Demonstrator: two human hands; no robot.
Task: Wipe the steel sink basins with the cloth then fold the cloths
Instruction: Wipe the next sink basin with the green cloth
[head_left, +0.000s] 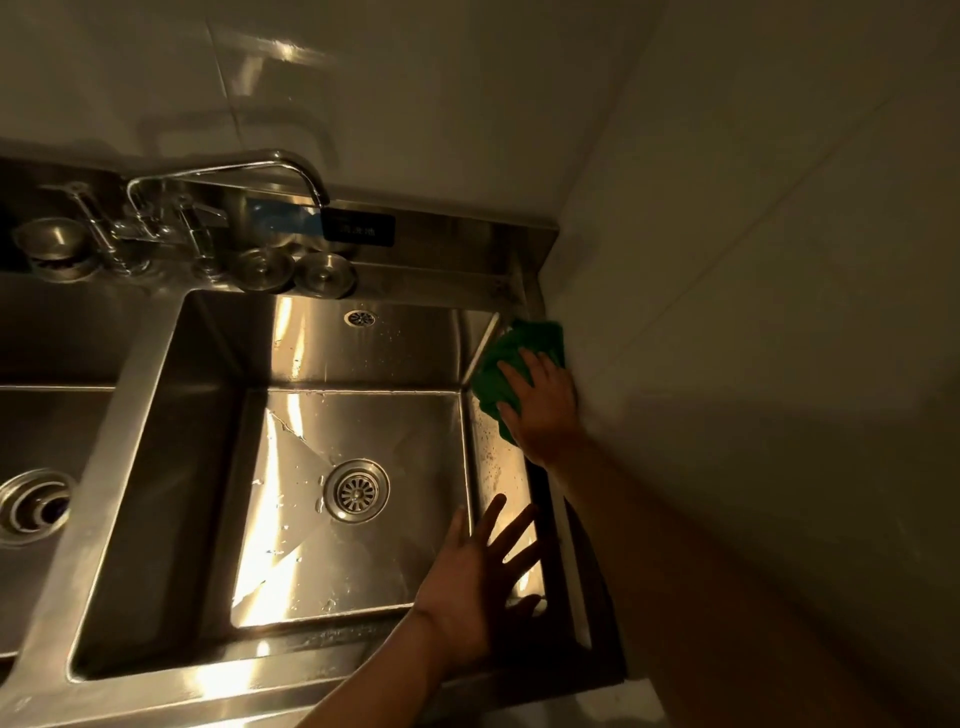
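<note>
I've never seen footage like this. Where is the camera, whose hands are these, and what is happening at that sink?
There is no machine here. A person wears a wide-angle camera on the head, so you look down along both arms. Below is a steel sink basin with a round drain and a faucet behind it. The right hand presses a green cloth against the basin's far right edge, by the wall. The left hand holds nothing, its fingers spread over the near right corner.

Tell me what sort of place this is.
Probably a commercial kitchen's washing-up corner. It has a stainless steel sink with deep side-by-side basins, a long swivel faucet with a label plate behind it, and a plain tiled wall.
</note>
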